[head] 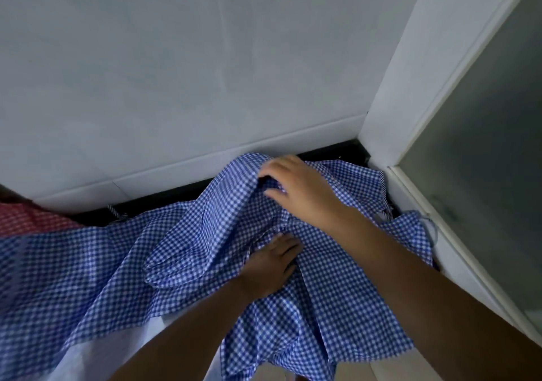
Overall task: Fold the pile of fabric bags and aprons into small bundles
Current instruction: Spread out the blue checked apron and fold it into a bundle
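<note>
A blue-and-white checked apron (181, 243) lies crumpled across the counter, from the left edge to the right corner. My right hand (299, 190) is at its far raised part, fingers curled over a fold of the cloth by the wall. My left hand (272, 260) lies lower in the middle, its fingers pushed into the folds and partly hidden by cloth. A thin apron tie (387, 207) trails near the right corner.
A red checked fabric (32, 219) sits at the far left. White cloth (96, 351) shows under the apron in front. The tiled wall (205, 72) rises right behind the dark counter strip (176, 190). A white frame with frosted glass (484, 152) closes the right side.
</note>
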A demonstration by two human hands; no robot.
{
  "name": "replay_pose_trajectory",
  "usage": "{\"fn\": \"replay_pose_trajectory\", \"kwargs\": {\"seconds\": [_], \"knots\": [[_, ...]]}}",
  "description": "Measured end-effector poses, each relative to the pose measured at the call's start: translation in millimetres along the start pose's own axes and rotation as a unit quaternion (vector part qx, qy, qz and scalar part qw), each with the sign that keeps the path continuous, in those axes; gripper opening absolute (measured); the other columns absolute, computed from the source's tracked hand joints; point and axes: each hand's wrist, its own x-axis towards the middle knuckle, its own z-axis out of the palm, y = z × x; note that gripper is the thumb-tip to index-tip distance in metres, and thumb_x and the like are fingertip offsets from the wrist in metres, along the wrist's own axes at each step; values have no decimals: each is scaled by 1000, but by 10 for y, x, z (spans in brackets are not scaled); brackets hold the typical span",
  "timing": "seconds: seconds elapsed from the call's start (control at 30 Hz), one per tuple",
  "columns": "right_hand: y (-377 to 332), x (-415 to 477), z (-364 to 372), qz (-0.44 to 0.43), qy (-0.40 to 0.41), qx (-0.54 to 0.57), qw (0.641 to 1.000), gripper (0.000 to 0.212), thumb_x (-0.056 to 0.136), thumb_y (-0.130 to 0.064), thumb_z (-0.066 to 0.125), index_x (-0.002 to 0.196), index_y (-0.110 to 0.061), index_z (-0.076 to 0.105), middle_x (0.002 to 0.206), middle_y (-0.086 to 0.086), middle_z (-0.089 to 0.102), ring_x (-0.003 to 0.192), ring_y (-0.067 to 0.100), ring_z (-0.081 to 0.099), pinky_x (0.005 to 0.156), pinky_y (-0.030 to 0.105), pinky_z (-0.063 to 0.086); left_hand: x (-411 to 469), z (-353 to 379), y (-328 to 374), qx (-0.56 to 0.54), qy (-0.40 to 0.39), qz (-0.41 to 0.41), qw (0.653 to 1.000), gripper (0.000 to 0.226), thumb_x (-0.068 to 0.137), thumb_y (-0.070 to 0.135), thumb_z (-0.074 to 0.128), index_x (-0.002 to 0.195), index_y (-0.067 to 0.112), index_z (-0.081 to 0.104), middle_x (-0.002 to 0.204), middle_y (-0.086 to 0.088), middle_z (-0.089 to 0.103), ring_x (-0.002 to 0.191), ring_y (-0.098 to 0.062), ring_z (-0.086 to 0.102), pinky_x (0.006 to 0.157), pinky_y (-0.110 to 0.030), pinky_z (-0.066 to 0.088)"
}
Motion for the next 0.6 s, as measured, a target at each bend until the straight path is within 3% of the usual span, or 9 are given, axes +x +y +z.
{"fn": "replay_pose_trajectory", "kwargs": {"seconds": [0.07, 0.13, 0.17, 0.23, 0.33, 0.4, 0.43, 0.5, 0.6], "knots": [[-192, 175, 135, -111, -85, -48, 989, 74, 68, -23, 82, 135, -17, 51, 146, 9, 43, 137, 33, 32, 112, 42, 26, -12, 52, 29, 22, 41, 27, 999, 38, 94, 24, 48, 128, 11, 60, 131, -4, 59, 122, -24, 56, 111, -38, 29], [-348, 312, 321, -169, -208, -154, 951, 98, 66, -30, 83, 148, -28, 31, 159, 7, 18, 146, 34, 6, 117, 51, 9, -23, 6, 114, 5, 80, 49, 996, 48, 76, 4, 66, 124, 11, 64, 128, -7, 61, 117, -29, 60, 99, -34, 45], [-407, 352, 405, -182, -257, -199, 928, 98, 68, -31, 81, 149, -30, 26, 159, 7, 15, 146, 34, 5, 117, 50, 6, -22, -37, 177, 0, 92, 50, 995, 55, 66, 0, 66, 120, 12, 66, 126, -8, 63, 113, -30, 62, 88, -31, 52], [-452, 402, 557, -187, -299, -233, 906, 77, 76, -29, 75, 144, -27, 38, 148, 9, 36, 138, 31, 27, 113, 42, 16, -45, -85, 269, 2, 103, 29, 994, 61, 55, 0, 61, 115, 12, 69, 121, -11, 66, 107, -31, 65, 73, -27, 55], [-440, 457, 599, -103, -188, -164, 963, 17, 90, -14, 54, 104, -9, 62, 104, 10, 63, 102, 29, 57, 79, 36, 34, -86, 23, 265, -19, 83, 4, 996, 48, 78, -1, 52, 124, 8, 63, 129, -15, 60, 115, -33, 60, 81, -37, 57], [-408, 524, 504, 88, -56, -39, 994, 17, 93, -12, 46, 97, -2, 60, 95, 17, 66, 91, 35, 61, 65, 35, 31, -169, 120, 180, -29, 52, -15, 998, 41, 103, 25, 32, 134, 8, 53, 139, -12, 51, 127, -30, 50, 98, -46, 47], [-356, 568, 410, 185, 30, 38, 981, 21, 94, -13, 45, 98, 1, 60, 98, 20, 66, 93, 37, 61, 66, 37, 31, -203, 129, 160, -35, 24, -18, 999, 52, 104, 39, 24, 138, 8, 49, 144, -11, 47, 133, -28, 44, 106, -48, 38], [-200, 604, 191, 330, 158, 169, 915, 30, 93, -17, 46, 104, 5, 63, 106, 23, 66, 99, 36, 61, 75, 34, 35, -234, 88, 161, -59, 6, -21, 998, 66, 99, 53, 20, 146, 10, 36, 154, -6, 31, 143, -22, 25, 117, -42, 14], [17, 439, -112, 413, 259, 303, 819, 29, 93, -12, 47, 111, 6, 61, 104, 17, 67, 89, 27, 63, 85, 35, 47, -240, 34, 155, -85, -29, -36, 995, 76, 91, 64, 19, 153, 20, 16, 159, 7, 4, 146, -9, -5, 115, -22, -13]]}}
